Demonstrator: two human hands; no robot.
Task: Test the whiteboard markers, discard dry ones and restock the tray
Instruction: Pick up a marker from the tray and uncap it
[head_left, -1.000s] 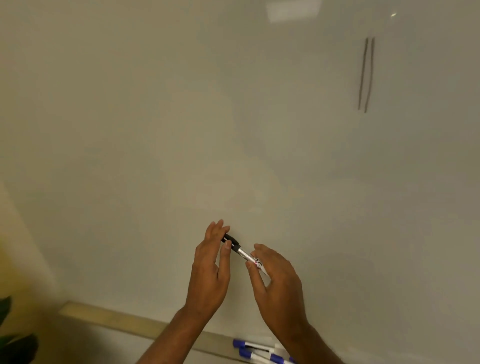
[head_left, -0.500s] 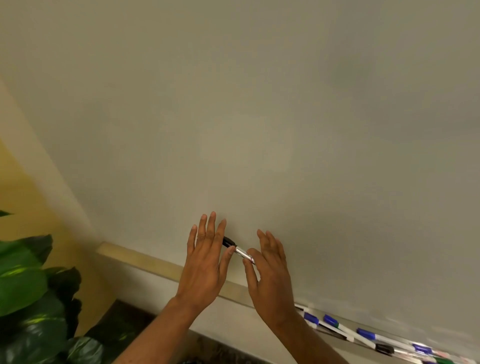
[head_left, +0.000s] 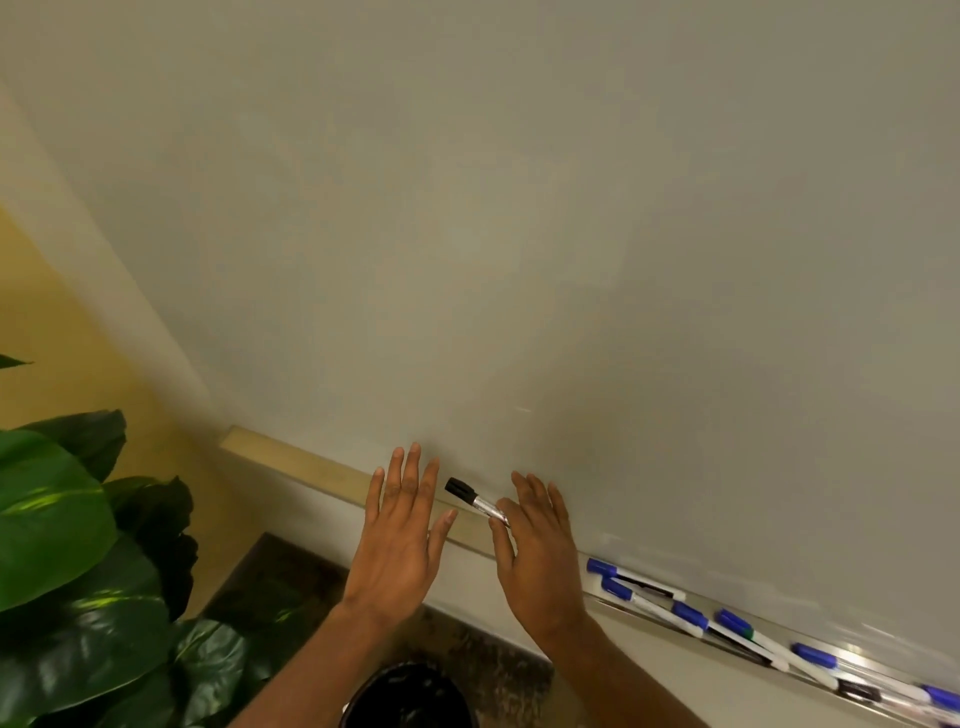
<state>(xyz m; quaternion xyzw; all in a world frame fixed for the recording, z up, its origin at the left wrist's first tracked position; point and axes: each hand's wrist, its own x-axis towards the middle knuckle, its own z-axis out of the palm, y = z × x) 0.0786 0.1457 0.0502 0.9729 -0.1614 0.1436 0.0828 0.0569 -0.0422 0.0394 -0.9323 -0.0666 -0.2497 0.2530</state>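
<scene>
**Marker in hand above the bin, tray yet to be worked through**

A dark round bin sat nearest, directly below the forearms, with a leafy plant to its left. Above the bin the left hand was held flat, its fingers straight and spread, touching nothing. Just beside it the right hand held a marker with a black cap on. The barrel looked pinched between thumb and forefinger, the other fingers lay nearly straight, and the rear end was hidden behind the hand. The marker pointed up and left, in front of the whiteboard's lower edge and left of the tray.

Further right the tray carried a loose row of markers, mostly blue-capped, with one green and one black among them. Beyond, the whiteboard showed no test strokes within view.

The task looked early to midway. One capped marker hung over the bin, which hinted at a discard, though whether it was dry could not be told. The tray's row appeared yet to be tested, and no fresh stock for refilling was in sight.
</scene>
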